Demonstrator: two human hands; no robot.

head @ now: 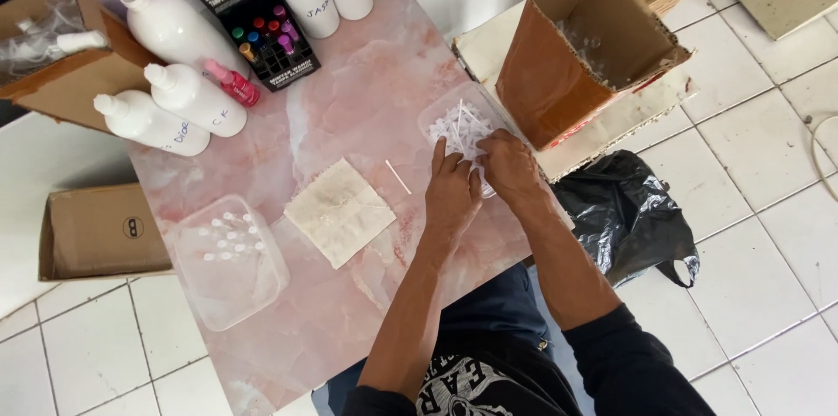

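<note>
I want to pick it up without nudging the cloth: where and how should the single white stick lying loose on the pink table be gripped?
Pinch the white stick at its middle, from straight above, fingertips on its two long sides. It lies flat and slanted on the bare table, clear of the folded cloth and the left hand, so a top pinch probably suits best.

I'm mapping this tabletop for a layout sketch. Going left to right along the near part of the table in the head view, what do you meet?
Clear tub of small vials → stained paper napkin → loose white stick → left hand → right hand, at the clear tub of white sticks.
</note>
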